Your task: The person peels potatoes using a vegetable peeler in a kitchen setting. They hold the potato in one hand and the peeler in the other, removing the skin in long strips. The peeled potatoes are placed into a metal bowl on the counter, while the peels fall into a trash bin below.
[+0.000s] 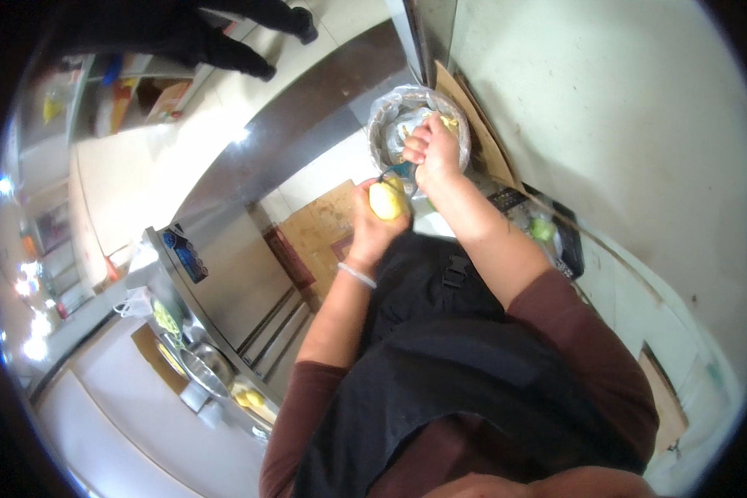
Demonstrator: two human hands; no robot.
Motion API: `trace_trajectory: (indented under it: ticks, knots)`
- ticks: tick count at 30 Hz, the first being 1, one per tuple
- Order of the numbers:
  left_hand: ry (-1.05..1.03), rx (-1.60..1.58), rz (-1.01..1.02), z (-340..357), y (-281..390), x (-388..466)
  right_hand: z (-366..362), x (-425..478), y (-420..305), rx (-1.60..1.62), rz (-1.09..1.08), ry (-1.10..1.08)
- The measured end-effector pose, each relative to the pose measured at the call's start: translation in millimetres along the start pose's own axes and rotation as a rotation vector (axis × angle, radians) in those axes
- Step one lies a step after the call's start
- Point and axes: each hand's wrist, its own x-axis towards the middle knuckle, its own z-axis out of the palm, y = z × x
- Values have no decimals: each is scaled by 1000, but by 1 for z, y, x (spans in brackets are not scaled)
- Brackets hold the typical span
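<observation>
My left hand holds a pale yellow, peeled potato-like vegetable in front of my black apron. The fingers of my right hand are curled around a tool with a dark blue-green part, which looks like a peeler. Its far end meets the top of the vegetable, though the hand hides most of it. Both hands are at the near side of a round bin lined with clear plastic. Yellowish peelings lie inside the bin, partly behind my right hand.
A stainless steel counter at left carries a metal bowl and yellow pieces. Flattened cardboard covers some floor. A black crate stands by the wall at right. Another person's dark-clad legs show at top left.
</observation>
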Motion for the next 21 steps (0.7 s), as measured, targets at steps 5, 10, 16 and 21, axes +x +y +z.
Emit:
trace_trajectory:
  ticks: [5, 10, 16, 21]
  knots:
    - [-52, -344, -120, 2, 11, 2, -14, 22, -9, -261, -238, -89]
    - [-9, -282, -237, 4, 20, 0, 17, -5, -8, -31, -62, 37]
    - [-49, -230, -248, 3, 7, -4, 8, -10, 2, -53, 44, -228]
    - [-5, -310, -242, 1, 5, -9, -38, 38, 15, -611, -465, -390]
